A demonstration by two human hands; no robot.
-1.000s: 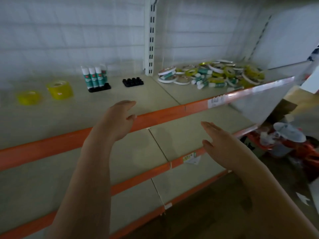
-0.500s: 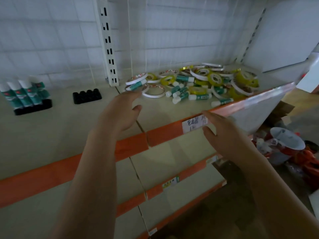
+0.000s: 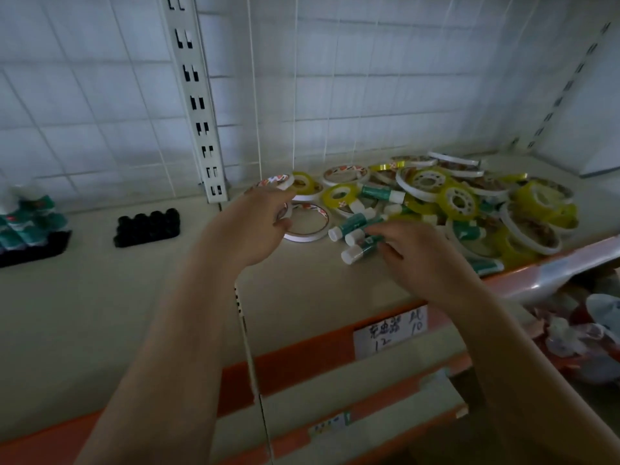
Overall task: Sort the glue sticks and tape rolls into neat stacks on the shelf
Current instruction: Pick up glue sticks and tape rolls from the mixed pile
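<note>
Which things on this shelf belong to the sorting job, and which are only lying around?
For the job:
- mixed pile of yellow and white tape rolls
- green glue sticks with white caps
- green glue sticks standing in a black tray
- empty black plastic tray

Just lying about:
- handwritten white price label
- red and white clutter on the floor

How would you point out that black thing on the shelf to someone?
Find the white slotted upright on the back wall. Just left of its foot, on the shelf, sits the black tray. Unlike the second tray at far left, it holds no glue sticks.
</note>
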